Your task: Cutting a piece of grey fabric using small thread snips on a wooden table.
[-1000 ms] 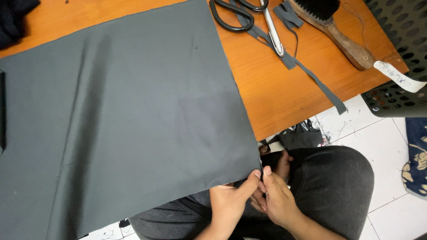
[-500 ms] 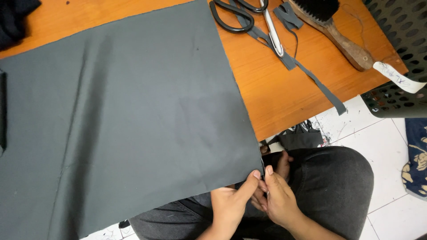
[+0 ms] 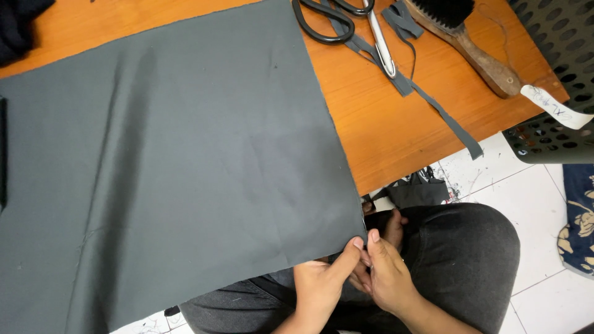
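A large dark grey cloth [image 3: 173, 161] lies spread over the orange wooden table [image 3: 383, 130] and hangs off its near edge. Both my hands meet at the cloth's near right corner, just above my lap. My left hand [image 3: 322, 284] pinches that corner between thumb and fingers. My right hand [image 3: 387, 275] presses against it from the right, its fingertips on the same corner. The fingers underneath are hidden by the fabric.
Black-handled scissors [image 3: 346, 21] lie at the table's far side beside thin grey fabric strips [image 3: 433, 102] and a wooden brush [image 3: 476, 46]. A dark perforated basket [image 3: 557, 74] stands at the right with a white tag [image 3: 554, 106]. White tiled floor [image 3: 532, 210] lies below.
My hands stay at the cloth's corner; the fingers shifted slightly along the edge. The cloth has barely moved.
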